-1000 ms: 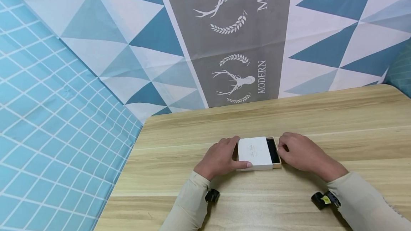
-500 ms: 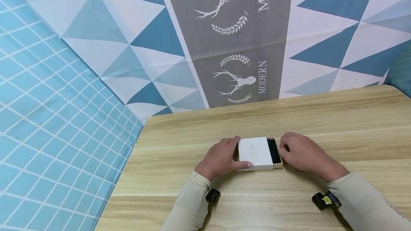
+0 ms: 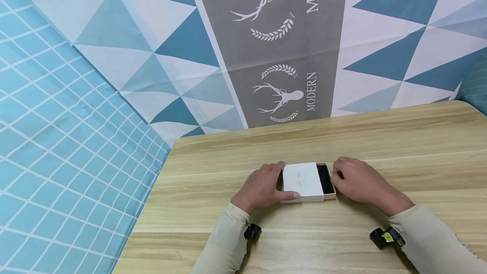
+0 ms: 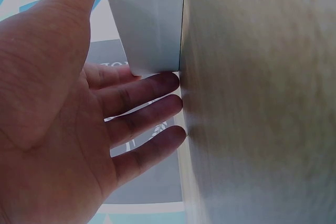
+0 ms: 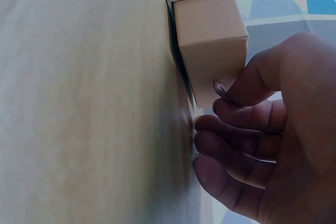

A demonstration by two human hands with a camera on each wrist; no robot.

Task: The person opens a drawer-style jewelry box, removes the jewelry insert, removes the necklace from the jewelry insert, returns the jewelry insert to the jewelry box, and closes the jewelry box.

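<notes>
A white slide-out box with small faint lettering on its sleeve lies on the table in the head view. My left hand holds the sleeve's left end, thumb along the near side and fingers at the far side. From the right end sticks out a tan inner drawer, with black lining or contents showing inside. My right hand is at the drawer's end face, thumb and index fingertip pinched together there, other fingers curled. Whatever small tab may be between those fingertips is hidden.
The wood-grain table spreads around the box. Behind it hangs a patterned cloth with triangles and deer prints; a blue checked cloth slopes down at the left. Black wrist cameras sit on both wrists.
The drawer has slid slightly farther out to the right, together with my right hand. My left hand keeps its hold, and the sleeve stays nearly in place.
</notes>
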